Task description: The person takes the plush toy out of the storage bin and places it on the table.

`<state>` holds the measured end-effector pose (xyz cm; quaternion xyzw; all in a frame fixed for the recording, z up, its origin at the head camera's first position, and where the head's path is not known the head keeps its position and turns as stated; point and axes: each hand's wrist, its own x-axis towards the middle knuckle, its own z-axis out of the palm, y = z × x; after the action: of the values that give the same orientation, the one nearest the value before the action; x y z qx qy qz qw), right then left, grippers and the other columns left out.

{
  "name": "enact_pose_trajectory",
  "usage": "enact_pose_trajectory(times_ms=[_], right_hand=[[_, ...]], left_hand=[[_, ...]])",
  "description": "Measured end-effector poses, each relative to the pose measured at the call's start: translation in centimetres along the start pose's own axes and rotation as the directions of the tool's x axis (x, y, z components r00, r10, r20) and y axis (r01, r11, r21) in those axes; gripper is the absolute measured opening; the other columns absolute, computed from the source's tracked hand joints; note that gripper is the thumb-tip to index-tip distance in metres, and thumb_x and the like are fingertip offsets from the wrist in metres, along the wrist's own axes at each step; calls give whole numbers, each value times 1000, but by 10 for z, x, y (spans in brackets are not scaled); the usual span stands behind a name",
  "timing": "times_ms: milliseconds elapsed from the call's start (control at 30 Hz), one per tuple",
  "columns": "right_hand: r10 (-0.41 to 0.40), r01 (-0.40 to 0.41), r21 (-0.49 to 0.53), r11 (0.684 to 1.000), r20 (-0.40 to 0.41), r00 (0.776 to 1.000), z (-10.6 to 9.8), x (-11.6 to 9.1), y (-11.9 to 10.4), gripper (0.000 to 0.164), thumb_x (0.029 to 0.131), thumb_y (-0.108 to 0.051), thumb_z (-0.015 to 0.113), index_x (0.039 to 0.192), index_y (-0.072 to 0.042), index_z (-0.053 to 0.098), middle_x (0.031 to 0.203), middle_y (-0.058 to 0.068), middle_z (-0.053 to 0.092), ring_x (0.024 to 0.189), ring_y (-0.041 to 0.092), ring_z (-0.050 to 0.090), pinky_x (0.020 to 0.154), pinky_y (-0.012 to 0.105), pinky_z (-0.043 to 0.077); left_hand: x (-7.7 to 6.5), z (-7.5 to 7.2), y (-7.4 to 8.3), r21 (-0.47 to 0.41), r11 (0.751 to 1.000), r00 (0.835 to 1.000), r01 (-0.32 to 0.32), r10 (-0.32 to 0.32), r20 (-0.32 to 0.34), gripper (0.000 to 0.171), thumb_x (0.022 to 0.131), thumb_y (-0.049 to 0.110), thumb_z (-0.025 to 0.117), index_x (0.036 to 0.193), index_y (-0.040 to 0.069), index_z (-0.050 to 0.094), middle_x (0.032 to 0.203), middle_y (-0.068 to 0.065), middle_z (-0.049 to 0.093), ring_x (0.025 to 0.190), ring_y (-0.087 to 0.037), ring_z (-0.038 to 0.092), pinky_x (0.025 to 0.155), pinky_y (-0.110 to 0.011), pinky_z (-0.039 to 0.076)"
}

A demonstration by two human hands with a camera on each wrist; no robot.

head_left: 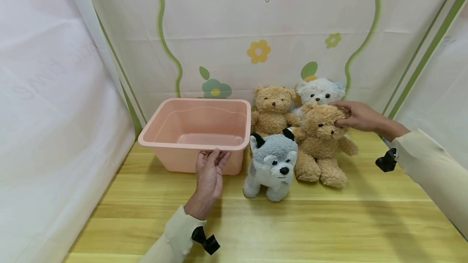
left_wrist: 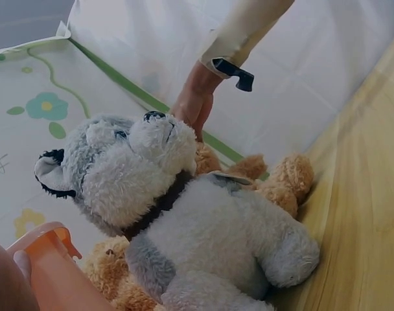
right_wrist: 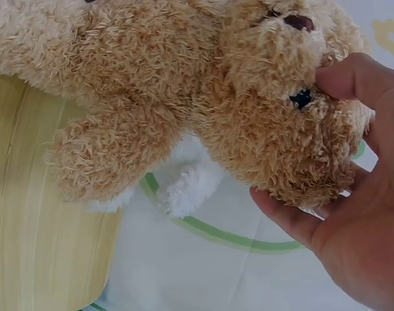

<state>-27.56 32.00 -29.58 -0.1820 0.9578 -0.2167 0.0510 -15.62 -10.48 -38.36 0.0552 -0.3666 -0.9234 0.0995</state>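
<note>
A pink plastic tub (head_left: 201, 157) stands on the table at the left, and its inside shows no contents. My left hand (head_left: 210, 173) pinches the tub's front rim. In the left wrist view only a bit of that hand (left_wrist: 9, 278) shows beside the tub (left_wrist: 57, 272). With my right hand (head_left: 360, 117) I grip the head of the front brown teddy bear (head_left: 318, 145). The right wrist view shows the thumb and fingers of this hand (right_wrist: 359, 220) around the head of the bear (right_wrist: 139, 71). That bear sits upright on the table.
A grey and white plush husky (head_left: 272, 169) stands between the tub and the front bear. Behind sit another brown teddy bear (head_left: 274, 111) and a white plush bear (head_left: 319, 90), partly hidden. A printed cloth (head_left: 219, 19) hangs behind the wooden table (head_left: 256, 230).
</note>
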Motion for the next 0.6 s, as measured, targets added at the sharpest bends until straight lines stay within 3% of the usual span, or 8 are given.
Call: enact_pose_trajectory(times_ms=[267, 367, 467, 500, 533, 600], right_hand=[[23, -24, 17, 1000, 41, 999, 5, 6, 1, 70, 97, -27, 63, 155, -11, 27, 72, 7, 46, 49, 12, 40, 52, 33, 43], [47, -48, 16, 999, 38, 998, 6, 6, 4, 70, 98, -29, 61, 156, -11, 25, 85, 16, 51, 58, 17, 45, 58, 36, 45], [53, -53, 25, 998, 32, 998, 5, 7, 8, 69, 100, -30, 58, 156, -10, 23, 127, 30, 50, 87, 34, 58, 76, 50, 52], [53, -54, 31, 998, 32, 998, 5, 7, 9, 69, 100, -31, 57, 156, -10, 23, 142, 32, 40, 103, 42, 56, 85, 58, 51], [64, -66, 46, 997, 39, 997, 5, 8, 10, 70, 101, -32, 57, 157, -11, 21, 146, 33, 36, 113, 49, 50, 91, 65, 47], [75, -78, 72, 994, 48, 996, 5, 8, 14, 72, 100, -34, 57, 157, -11, 19, 159, 32, 13, 134, 57, 30, 102, 78, 32]], left_hand=[[0, 0, -1, -2, 1000, 1000, -6, 6, -2, 11, 100, -1, 50, 103, 7, 42, 97, -7, 62, 86, -14, 67, 84, -25, 62], [1, 0, -1, 0, 1000, 1000, -7, 7, -2, 11, 100, -1, 50, 103, 7, 42, 97, -7, 61, 85, -15, 67, 84, -25, 62], [1, -1, -1, -3, 1000, 1000, -6, 6, -3, 11, 100, -1, 50, 102, 7, 43, 97, -7, 61, 85, -15, 67, 84, -25, 62], [1, -1, -1, -3, 1000, 1000, -6, 6, -3, 11, 100, -1, 50, 102, 7, 43, 97, -7, 60, 85, -15, 67, 84, -25, 62], [1, -1, -1, -4, 1000, 1000, -6, 6, -3, 11, 100, -1, 50, 101, 7, 43, 97, -7, 60, 85, -15, 67, 84, -25, 62], [2, -1, -1, -5, 1000, 1000, -4, 4, -2, 11, 100, -1, 50, 101, 7, 42, 97, -7, 60, 85, -15, 67, 83, -25, 62]])
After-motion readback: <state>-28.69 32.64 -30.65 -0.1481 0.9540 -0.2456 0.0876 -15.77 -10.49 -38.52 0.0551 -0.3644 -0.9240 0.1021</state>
